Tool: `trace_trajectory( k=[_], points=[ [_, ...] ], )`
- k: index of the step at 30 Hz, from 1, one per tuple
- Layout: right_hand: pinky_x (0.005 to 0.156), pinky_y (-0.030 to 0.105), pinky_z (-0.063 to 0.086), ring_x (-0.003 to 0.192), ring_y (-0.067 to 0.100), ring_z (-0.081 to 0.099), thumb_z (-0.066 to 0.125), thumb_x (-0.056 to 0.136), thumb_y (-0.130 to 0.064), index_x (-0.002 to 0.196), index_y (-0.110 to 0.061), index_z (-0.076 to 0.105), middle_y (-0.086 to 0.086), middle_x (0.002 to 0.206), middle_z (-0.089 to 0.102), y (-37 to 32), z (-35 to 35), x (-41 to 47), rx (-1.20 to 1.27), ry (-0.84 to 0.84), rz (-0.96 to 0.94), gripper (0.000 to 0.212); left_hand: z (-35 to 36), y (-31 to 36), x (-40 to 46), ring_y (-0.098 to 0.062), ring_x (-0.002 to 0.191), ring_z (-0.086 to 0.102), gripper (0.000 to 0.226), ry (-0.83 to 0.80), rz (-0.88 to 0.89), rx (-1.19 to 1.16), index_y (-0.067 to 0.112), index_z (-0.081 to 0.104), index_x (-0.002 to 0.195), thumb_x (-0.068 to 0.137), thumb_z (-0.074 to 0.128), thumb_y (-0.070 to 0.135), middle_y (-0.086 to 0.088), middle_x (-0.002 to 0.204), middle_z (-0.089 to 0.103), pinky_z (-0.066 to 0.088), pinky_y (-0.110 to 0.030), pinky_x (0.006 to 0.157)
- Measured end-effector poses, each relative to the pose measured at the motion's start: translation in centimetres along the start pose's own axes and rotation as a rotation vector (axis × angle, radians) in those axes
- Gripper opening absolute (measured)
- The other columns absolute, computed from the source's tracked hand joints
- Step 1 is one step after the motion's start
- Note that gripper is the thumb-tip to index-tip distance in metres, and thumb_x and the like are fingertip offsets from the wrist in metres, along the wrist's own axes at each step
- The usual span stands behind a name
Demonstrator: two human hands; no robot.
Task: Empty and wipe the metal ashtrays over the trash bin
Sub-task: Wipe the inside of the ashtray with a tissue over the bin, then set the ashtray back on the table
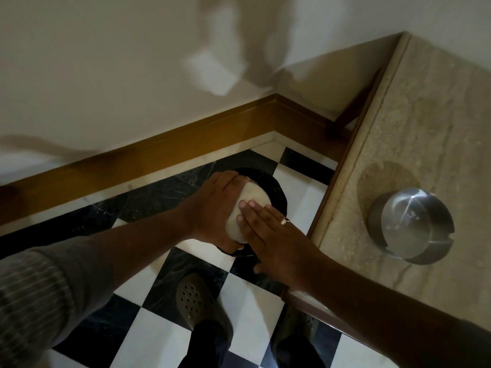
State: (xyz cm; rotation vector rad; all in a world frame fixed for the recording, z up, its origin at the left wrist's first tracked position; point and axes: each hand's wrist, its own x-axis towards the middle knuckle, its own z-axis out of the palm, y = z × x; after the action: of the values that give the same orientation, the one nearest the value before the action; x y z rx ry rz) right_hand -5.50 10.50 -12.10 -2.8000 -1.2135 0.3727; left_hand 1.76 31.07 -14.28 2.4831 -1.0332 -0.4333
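Right hand [271, 235] flat on ashtray [248, 216]; left hand [215, 208] gripping.

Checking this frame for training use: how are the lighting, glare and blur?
Head view: dim overall; hard shadows on the wall; a glare streak on the ashtray on the counter; hands and floor fairly sharp; wide-angle bending at edges.

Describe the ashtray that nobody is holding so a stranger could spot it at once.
Find the beige stone counter along the right side of the view. Near its front edge sits a round, shiny metal ashtray with notches cut in its rim. It is the only object on the counter, and neither hand touches it.
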Motion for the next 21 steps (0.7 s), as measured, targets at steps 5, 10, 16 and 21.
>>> trace_trajectory(
  k=[5, 10, 16, 21],
  points=[
    [0.107, 0.049, 0.037, 0.130, 0.039, 0.048, 0.056, 0.083, -0.026, 0.134, 0.001, 0.042, 0.025, 0.138, 0.052, 0.7, -0.3, 0.5, -0.038, 0.185, -0.018, 0.059, -0.9, 0.5, -0.4, -0.028, 0.134, 0.036, 0.130, -0.028, -0.080, -0.041, 0.001, 0.026, 0.147, 0.053, 0.064, 0.082, -0.016, 0.147, 0.040, 0.021, -0.032, 0.115],
    [0.103, 0.043, 0.046, 0.129, 0.037, 0.050, 0.051, 0.093, -0.029, 0.136, 0.001, 0.038, 0.026, 0.138, 0.051, 1.1, -1.8, -0.2, 0.094, 0.244, -0.011, 0.055, -5.8, 2.7, 0.0, -0.019, 0.130, 0.043, 0.119, -0.132, -0.341, -0.417, 0.018, 0.021, 0.153, 0.057, 0.075, 0.064, -0.003, 0.148, 0.041, 0.036, -0.031, 0.106],
    [0.087, 0.025, 0.056, 0.109, 0.003, 0.057, 0.051, 0.094, -0.040, 0.138, -0.023, 0.040, -0.006, 0.124, 0.051, 0.1, -6.6, -2.5, 0.937, 0.398, 0.643, 0.049, -11.5, 2.9, 2.3, -0.016, 0.088, 0.075, 0.029, 0.183, -0.806, -1.125, 0.015, 0.067, 0.107, 0.097, 0.049, 0.035, -0.005, 0.098, 0.078, 0.053, -0.041, 0.091],
    [0.079, 0.041, 0.059, 0.093, 0.012, 0.065, 0.042, 0.099, -0.033, 0.105, -0.040, 0.059, -0.005, 0.098, 0.066, 1.1, -8.2, -5.1, 1.208, 0.701, 0.955, 0.019, -11.7, 9.0, 4.7, -0.013, 0.091, 0.075, 0.018, 0.143, -0.812, -1.115, 0.018, 0.072, 0.102, 0.099, 0.055, 0.019, 0.002, 0.097, 0.079, 0.058, -0.032, 0.082]
  ],
)
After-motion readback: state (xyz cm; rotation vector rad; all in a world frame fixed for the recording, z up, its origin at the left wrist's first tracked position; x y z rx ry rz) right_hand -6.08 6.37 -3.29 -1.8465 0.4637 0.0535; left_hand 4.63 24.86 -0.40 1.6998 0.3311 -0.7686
